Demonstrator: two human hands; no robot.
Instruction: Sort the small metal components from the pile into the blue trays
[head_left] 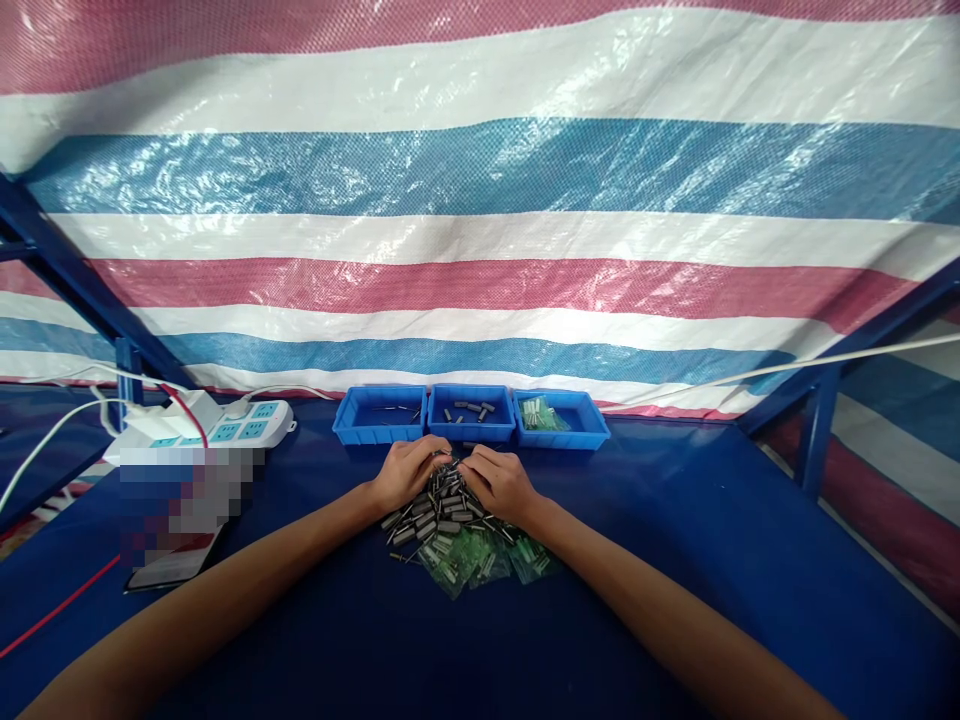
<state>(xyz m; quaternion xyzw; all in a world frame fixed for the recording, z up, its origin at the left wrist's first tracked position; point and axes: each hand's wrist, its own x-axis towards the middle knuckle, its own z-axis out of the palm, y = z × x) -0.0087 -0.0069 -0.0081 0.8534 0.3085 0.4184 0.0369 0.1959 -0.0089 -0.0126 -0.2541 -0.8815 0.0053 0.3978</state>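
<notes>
Both hands meet at the far side of a heap of small metal parts (442, 515), grey cylinders and thin pins mixed together. My left hand (409, 474) is closed, its fingertips pinched at the top of the heap. Close beside it, my right hand (496, 484) is also closed, fingers curled in towards the left. What lies between the fingertips is too small and hidden to name. Against the heap's near edge rest several small clear bags with green contents and metal pieces (480, 556).
Three blue bins stand in a row behind the hands: the left bin (343, 424) holds thin pins, the middle bin (472, 433) grey cylinders, the right bin (581, 438) green bags. At left are a white power strip (259, 430) with cables and a dark flat device (176, 570), partly blurred out.
</notes>
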